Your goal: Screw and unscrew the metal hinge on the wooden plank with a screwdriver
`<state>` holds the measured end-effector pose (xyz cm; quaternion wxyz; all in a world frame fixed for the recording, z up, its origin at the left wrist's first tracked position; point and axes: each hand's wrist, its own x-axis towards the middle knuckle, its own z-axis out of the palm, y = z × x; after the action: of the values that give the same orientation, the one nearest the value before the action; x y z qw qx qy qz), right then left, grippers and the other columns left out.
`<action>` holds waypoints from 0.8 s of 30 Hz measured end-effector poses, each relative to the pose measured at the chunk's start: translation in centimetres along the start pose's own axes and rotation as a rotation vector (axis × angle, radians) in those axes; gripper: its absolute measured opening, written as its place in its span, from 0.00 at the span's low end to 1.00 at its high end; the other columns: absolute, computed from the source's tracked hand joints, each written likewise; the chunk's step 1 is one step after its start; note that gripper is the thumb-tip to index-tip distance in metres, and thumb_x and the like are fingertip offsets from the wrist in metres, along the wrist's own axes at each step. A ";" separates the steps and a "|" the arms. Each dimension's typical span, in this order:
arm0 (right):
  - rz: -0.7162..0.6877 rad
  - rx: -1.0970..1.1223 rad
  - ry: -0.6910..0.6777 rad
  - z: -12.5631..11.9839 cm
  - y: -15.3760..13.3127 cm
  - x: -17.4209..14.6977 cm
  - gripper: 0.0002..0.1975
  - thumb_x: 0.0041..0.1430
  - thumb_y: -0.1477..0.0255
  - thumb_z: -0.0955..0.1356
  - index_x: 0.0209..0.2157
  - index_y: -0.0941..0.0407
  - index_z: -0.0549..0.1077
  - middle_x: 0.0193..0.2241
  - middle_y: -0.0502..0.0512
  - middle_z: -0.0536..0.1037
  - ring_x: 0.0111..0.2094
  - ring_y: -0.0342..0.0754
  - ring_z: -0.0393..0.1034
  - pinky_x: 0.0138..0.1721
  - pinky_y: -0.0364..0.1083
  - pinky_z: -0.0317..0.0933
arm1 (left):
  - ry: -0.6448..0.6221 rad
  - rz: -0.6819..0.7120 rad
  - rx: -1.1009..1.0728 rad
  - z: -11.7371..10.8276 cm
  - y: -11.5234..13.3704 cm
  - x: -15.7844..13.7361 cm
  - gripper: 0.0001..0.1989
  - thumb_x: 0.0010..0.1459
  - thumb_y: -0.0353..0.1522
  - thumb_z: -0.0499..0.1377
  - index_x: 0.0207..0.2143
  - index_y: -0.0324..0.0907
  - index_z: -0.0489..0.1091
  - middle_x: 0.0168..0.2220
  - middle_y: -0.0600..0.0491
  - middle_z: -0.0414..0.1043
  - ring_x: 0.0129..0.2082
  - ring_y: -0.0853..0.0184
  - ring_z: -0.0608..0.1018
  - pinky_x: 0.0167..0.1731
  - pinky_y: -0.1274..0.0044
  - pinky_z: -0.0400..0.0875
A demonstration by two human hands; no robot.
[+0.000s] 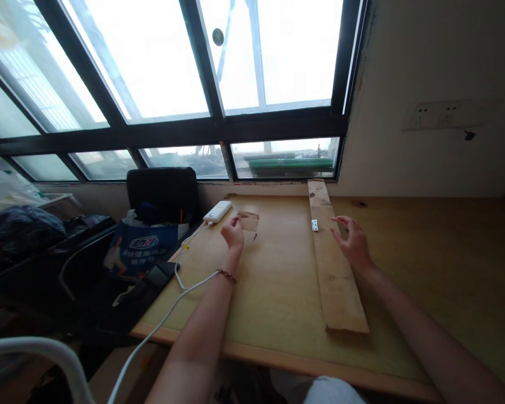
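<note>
My left hand [233, 232] is closed, pinching the edge of a small, thin, brownish see-through packet [249, 221] above the table. Just below the packet lies a tiny dark object [255, 237], too small to make out. My right hand [353, 241] is held beside a long wooden board [336, 280], thumb and forefinger apart, with nothing visible between them. On the board, left of those fingertips, sits a small white metal piece with dark holes, like a hinge [315, 225].
A white power bank [217, 212] with a white cable [180, 293] lies at the table's left edge; the cable passes by my left forearm. Left of the table stand a black chair [162, 188] and a blue bag [141, 247]. Windows and a wall border the wooden table [278, 292].
</note>
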<state>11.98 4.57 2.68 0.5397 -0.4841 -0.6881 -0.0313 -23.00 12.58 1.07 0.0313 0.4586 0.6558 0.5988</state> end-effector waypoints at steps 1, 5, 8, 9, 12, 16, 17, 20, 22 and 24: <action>0.023 -0.019 0.027 -0.7 0.4 -1.0 0.15 0.57 0.64 0.64 0.44 0.54 0.65 0.42 0.57 0.74 0.45 0.52 0.67 0.50 0.53 0.58 | 0.023 0.009 0.083 -1.3 -1.2 0.9 0.14 0.54 0.33 0.52 0.37 0.37 0.74 0.36 0.45 0.76 0.36 0.62 0.77 0.40 0.73 0.67; 0.210 -0.097 0.109 -2.4 2.7 -3.8 0.15 0.56 0.60 0.62 0.40 0.55 0.66 0.38 0.59 0.76 0.43 0.53 0.69 0.46 0.52 0.60 | -0.074 -0.070 0.276 -3.6 -4.5 2.2 0.14 0.52 0.31 0.53 0.37 0.37 0.75 0.37 0.44 0.76 0.38 0.59 0.76 0.41 0.71 0.67; 0.357 -0.090 0.145 -2.4 4.0 -4.0 0.19 0.55 0.56 0.62 0.41 0.56 0.65 0.36 0.60 0.77 0.39 0.53 0.72 0.41 0.51 0.63 | -0.189 -0.078 0.367 -3.0 -4.6 1.5 0.14 0.53 0.31 0.52 0.38 0.37 0.75 0.39 0.44 0.76 0.40 0.59 0.76 0.42 0.73 0.66; 0.386 -0.090 0.142 -2.3 4.3 -4.0 0.21 0.54 0.54 0.62 0.41 0.56 0.65 0.35 0.61 0.77 0.38 0.54 0.72 0.40 0.51 0.63 | -0.222 -0.056 0.379 -2.7 -4.4 1.3 0.15 0.53 0.31 0.52 0.39 0.38 0.75 0.39 0.45 0.76 0.40 0.60 0.76 0.43 0.73 0.66; 0.422 -0.084 0.093 -1.9 4.9 -3.8 0.24 0.52 0.51 0.62 0.41 0.56 0.64 0.35 0.61 0.78 0.36 0.54 0.73 0.38 0.51 0.64 | -0.302 0.021 0.426 -1.6 -3.4 0.5 0.16 0.54 0.31 0.51 0.40 0.39 0.75 0.40 0.45 0.76 0.41 0.59 0.76 0.43 0.72 0.66; 0.416 -0.067 0.031 -1.6 5.0 -4.1 0.25 0.52 0.50 0.62 0.42 0.55 0.64 0.35 0.60 0.78 0.35 0.54 0.73 0.37 0.50 0.64 | -0.358 0.106 0.476 -0.7 -2.5 -0.3 0.17 0.55 0.32 0.50 0.43 0.37 0.74 0.41 0.41 0.75 0.40 0.58 0.76 0.42 0.72 0.66; 0.411 -0.068 0.021 -1.6 5.0 -4.2 0.25 0.52 0.50 0.62 0.43 0.55 0.63 0.35 0.59 0.79 0.35 0.54 0.73 0.37 0.50 0.64 | -0.373 0.125 0.487 -0.6 -2.4 -0.5 0.17 0.56 0.32 0.50 0.43 0.37 0.74 0.41 0.41 0.75 0.40 0.58 0.76 0.41 0.72 0.66; 0.414 -0.066 0.004 -1.6 5.0 -4.3 0.25 0.52 0.50 0.62 0.43 0.55 0.63 0.34 0.58 0.79 0.35 0.54 0.73 0.38 0.50 0.64 | -0.413 0.163 0.536 -0.6 -2.1 -0.9 0.18 0.57 0.32 0.48 0.44 0.38 0.73 0.40 0.42 0.75 0.39 0.60 0.76 0.41 0.73 0.66; 0.423 -0.061 0.000 -1.6 5.1 -4.2 0.25 0.53 0.51 0.62 0.43 0.55 0.63 0.34 0.58 0.79 0.35 0.54 0.73 0.38 0.50 0.64 | -0.428 0.172 0.580 -0.7 -1.7 -1.1 0.18 0.58 0.32 0.48 0.43 0.38 0.74 0.39 0.43 0.75 0.39 0.60 0.75 0.40 0.73 0.65; 0.425 -0.063 -0.002 -1.5 5.1 -4.2 0.25 0.53 0.51 0.62 0.43 0.55 0.63 0.34 0.58 0.79 0.34 0.54 0.73 0.37 0.50 0.64 | -0.402 0.208 0.616 -0.9 -0.9 -1.5 0.18 0.58 0.32 0.48 0.42 0.39 0.74 0.40 0.43 0.75 0.40 0.59 0.73 0.40 0.72 0.64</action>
<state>16.40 3.75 -2.36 0.5179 -0.6350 -0.5698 0.0622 -23.22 11.04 -0.16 -0.0410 0.6189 0.7358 0.2719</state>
